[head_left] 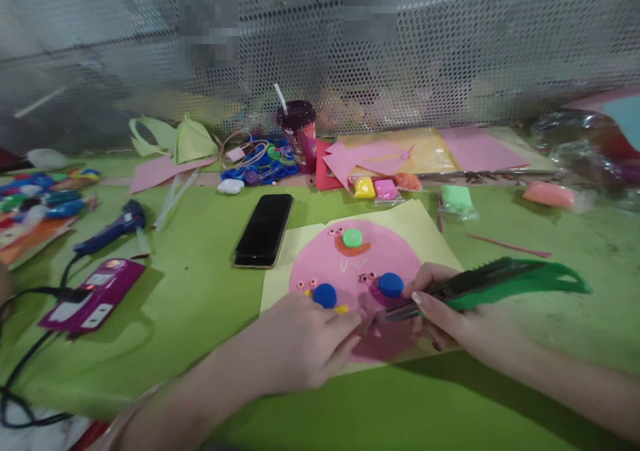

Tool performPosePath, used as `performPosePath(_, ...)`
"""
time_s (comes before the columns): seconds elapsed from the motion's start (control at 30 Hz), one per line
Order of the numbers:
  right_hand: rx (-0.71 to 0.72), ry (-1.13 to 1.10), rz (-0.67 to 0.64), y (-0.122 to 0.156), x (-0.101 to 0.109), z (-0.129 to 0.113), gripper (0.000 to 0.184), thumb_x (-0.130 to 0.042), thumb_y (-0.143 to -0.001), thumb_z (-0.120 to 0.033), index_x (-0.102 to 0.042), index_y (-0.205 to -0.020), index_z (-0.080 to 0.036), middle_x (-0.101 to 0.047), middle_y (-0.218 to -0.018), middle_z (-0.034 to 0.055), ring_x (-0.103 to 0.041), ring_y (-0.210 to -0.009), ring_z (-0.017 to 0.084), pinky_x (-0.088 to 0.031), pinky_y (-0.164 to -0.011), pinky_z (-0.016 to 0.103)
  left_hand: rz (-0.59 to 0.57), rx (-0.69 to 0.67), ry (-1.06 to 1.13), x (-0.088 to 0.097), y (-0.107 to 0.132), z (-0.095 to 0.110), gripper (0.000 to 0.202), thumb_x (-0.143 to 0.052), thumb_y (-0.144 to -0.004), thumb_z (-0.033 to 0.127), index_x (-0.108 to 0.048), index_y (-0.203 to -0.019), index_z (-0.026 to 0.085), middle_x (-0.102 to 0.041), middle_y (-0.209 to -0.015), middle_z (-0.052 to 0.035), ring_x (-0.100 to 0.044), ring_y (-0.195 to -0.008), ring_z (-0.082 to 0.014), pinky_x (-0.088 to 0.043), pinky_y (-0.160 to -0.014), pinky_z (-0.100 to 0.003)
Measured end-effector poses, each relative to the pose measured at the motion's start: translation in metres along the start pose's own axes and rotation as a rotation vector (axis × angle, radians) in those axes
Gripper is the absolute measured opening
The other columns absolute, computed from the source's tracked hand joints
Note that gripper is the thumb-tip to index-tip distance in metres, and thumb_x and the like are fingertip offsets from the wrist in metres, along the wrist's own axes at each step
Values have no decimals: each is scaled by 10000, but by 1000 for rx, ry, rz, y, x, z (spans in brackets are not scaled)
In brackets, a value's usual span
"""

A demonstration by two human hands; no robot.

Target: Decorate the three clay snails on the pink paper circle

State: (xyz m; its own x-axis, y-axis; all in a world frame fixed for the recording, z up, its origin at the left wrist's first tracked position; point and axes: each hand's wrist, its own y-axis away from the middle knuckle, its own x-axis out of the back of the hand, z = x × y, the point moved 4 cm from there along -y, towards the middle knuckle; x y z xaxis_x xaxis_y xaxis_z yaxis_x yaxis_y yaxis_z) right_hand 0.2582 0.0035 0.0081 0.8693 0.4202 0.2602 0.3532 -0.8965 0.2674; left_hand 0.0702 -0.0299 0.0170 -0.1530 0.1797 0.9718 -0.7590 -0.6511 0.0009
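A green utility knife is in my right hand, its dark metal end pointing left and low over the pink paper circle. My left hand lies across the circle's lower left, thumb and finger close together near the knife's tip; anything between them is too blurred to make out. Beneath the circle is a pale yellow sheet. On the circle are a green cap, a blue cap partly beside my left hand, and another blue cap near my right fingers, each with small pink eyes.
A phone lies left of the sheet. Farther left are a glue gun and a magenta power strip with black cords. Behind stand a lidded cup, scissors, and clay packets. A perforated metal panel rises at the back.
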Motion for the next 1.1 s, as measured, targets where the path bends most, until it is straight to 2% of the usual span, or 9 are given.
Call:
performPosePath(0.13, 115, -5, -63, -5, -2, 5, 273, -554, -819, -486, -517, -772, -220, -547, -524, -44, -460, -404, 88, -390, -388, 198, 56, 40, 18, 1, 0, -4, 297, -356, -962, 264, -563, -1155, 173, -681, -693, -2, -587, -515, -145, -369, -464, -258)
performPosePath(0.3, 161, 87, -56, -5, -2, 5, 220, -505, -852, -429, -531, -790, -219, -549, -550, -27, -482, -430, 106, -400, -403, 219, 86, 16, 34, 2, -1, -2, 304, -350, -959, 264, -599, -1102, 163, -695, -707, -13, -582, -493, -147, -364, -449, -263)
performPosePath(0.47, 205, 168, -29, -4, 0, -3, 205, -530, -815, -401, -526, -728, -217, -521, -510, -33, -465, -426, 112, -370, -397, 226, 79, 17, 10, 1, -1, -3, 293, -358, -949, 251, -618, -1060, 176, -669, -657, -1, -569, -481, -161, -344, -441, -273)
performPosePath(0.63, 215, 157, -20, -6, -1, -4, 205, -522, -813, -413, -527, -737, -221, -565, -536, -20, -517, -443, 128, -402, -403, 231, 43, 23, -17, -1, -1, -3, 286, -347, -954, 263, -615, -1020, 189, -652, -647, 6, -563, -483, -159, -335, -446, -268)
performPosePath(0.9, 199, 174, -15, -5, 0, 0, 215, -518, -812, -433, -533, -754, -226, -619, -572, -3, -597, -480, 156, -448, -421, 247, 29, 20, -12, -1, -1, -2, 295, -348, -958, 273, -596, -1088, 181, -672, -686, 2, -565, -487, -157, -329, -445, -279)
performPosePath(1.0, 195, 189, 0, -6, 0, -1, 202, -517, -796, -423, -527, -746, -227, -627, -584, 1, -610, -487, 167, -459, -429, 260, 36, 10, -16, -1, -1, -2, 291, -341, -961, 270, -591, -1083, 185, -663, -682, 8, -545, -475, -151, -308, -437, -281)
performPosePath(1.1, 196, 197, 6, -6, -1, -4, 207, -514, -789, -426, -523, -716, -234, -587, -510, -20, -567, -424, 156, -416, -386, 252, 38, 2, -32, -1, -1, -2, 297, -323, -969, 281, -591, -1058, 188, -642, -658, 10, -521, -460, -146, -282, -433, -282)
